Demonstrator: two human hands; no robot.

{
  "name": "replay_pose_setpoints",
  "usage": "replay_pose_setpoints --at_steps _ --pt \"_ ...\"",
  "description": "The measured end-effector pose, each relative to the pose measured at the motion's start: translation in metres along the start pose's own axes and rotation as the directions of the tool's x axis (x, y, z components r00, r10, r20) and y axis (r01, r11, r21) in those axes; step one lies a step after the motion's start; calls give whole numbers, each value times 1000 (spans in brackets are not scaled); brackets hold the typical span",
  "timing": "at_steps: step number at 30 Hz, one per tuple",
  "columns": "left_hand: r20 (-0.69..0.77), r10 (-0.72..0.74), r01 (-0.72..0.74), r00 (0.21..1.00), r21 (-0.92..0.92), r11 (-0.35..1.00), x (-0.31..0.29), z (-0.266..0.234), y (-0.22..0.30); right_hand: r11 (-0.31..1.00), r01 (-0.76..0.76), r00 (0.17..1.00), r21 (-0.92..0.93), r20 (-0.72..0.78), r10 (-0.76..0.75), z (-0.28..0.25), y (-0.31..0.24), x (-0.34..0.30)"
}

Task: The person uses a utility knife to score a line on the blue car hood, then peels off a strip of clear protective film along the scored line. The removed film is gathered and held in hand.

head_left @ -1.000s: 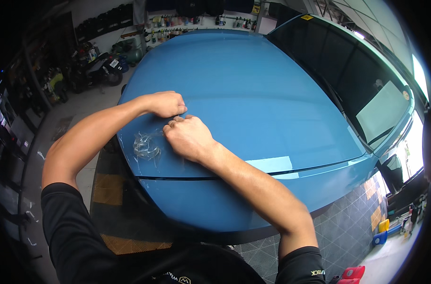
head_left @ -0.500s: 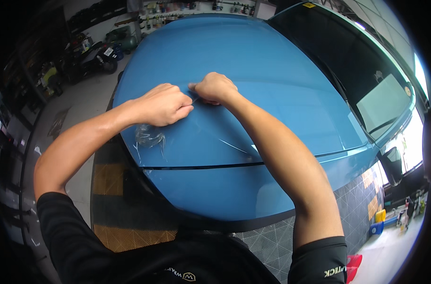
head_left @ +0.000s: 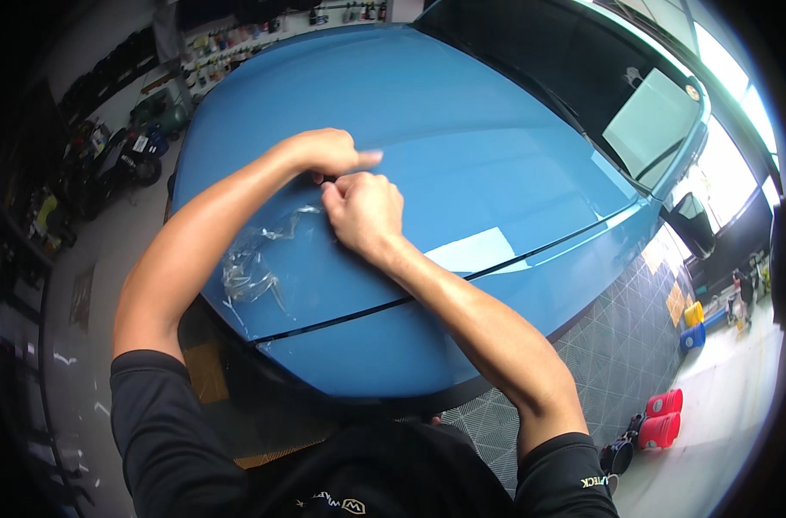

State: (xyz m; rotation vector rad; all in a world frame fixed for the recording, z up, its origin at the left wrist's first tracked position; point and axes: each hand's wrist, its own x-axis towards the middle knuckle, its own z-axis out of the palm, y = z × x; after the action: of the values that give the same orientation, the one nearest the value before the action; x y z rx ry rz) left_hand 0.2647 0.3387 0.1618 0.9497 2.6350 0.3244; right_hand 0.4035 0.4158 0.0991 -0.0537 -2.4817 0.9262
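Note:
Over the front part of a blue car hood (head_left: 462, 95), my two hands are close together. My left hand (head_left: 331, 154) is closed, with one finger stretched out to the right and blurred; what its curled fingers hold, if anything, is hidden. Just nearer to me, my right hand (head_left: 365, 207) is a fist with the thumb pressed in. A crumpled sheet of clear film (head_left: 253, 269) lies on the paint at the hood's front left. Its wrinkled upper edge runs up to my right fist, which seems to pinch it, though the fingertips are hidden.
The dark windshield (head_left: 540, 60) rises at the far right, with a side mirror (head_left: 693, 223) beyond the fender. Red buckets (head_left: 660, 423) stand on the floor at right. Bottles (head_left: 229, 43) line shelves at the back left, above a parked motorcycle (head_left: 121, 164).
My hands have swapped depth: the left moved farther and right, the right came nearer and left. More wrinkled film shows beside them. The view has shifted, showing the red buckets fully.

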Motion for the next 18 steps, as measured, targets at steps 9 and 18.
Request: replay_pose_setpoints --at_steps 9,18 --pt "-145 440 -418 886 164 894 -26 19 0 918 358 933 -171 47 -356 -4 2 -17" --pt "-94 690 -551 718 529 645 -63 34 13 864 -322 935 -387 16 355 -73 34 56"
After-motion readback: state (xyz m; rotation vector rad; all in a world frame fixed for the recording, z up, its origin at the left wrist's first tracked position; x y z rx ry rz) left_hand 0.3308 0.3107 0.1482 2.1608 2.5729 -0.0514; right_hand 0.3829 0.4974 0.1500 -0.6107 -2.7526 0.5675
